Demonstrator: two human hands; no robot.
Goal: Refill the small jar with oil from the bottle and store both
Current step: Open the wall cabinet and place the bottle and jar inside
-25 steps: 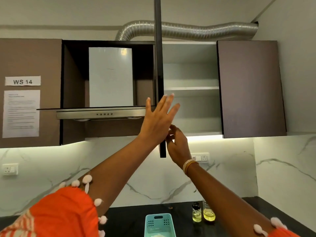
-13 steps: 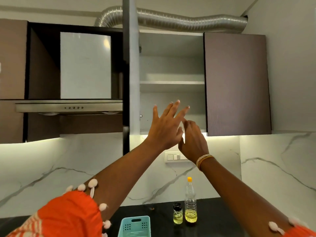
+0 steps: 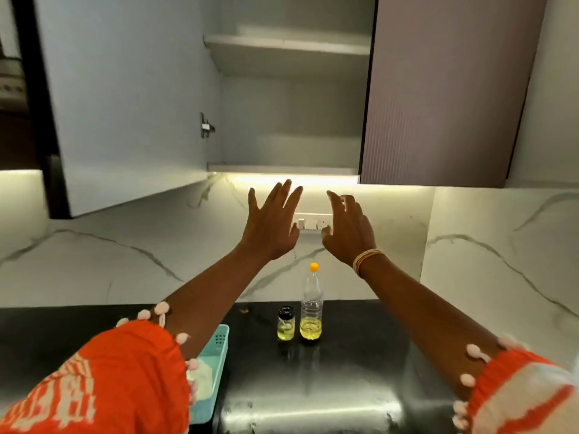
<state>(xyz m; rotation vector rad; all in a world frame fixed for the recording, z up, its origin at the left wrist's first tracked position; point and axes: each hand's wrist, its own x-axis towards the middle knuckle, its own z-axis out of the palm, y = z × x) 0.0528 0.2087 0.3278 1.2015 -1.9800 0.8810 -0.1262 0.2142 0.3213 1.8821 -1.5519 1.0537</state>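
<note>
Yellow oil sits low in jar (image 3: 286, 327) and bottle (image 3: 311, 308); both hands spread, empty.

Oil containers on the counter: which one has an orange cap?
The tall clear bottle, standing right of the small jar. The jar is shorter and has a black lid.

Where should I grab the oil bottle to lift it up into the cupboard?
Wrap the right hand round the bottle at its clear mid-body, coming from the right. It stands upright with the jar close on its left, so that side looks crowded, and the narrow orange-capped neck would likely give a weaker hold.
</note>
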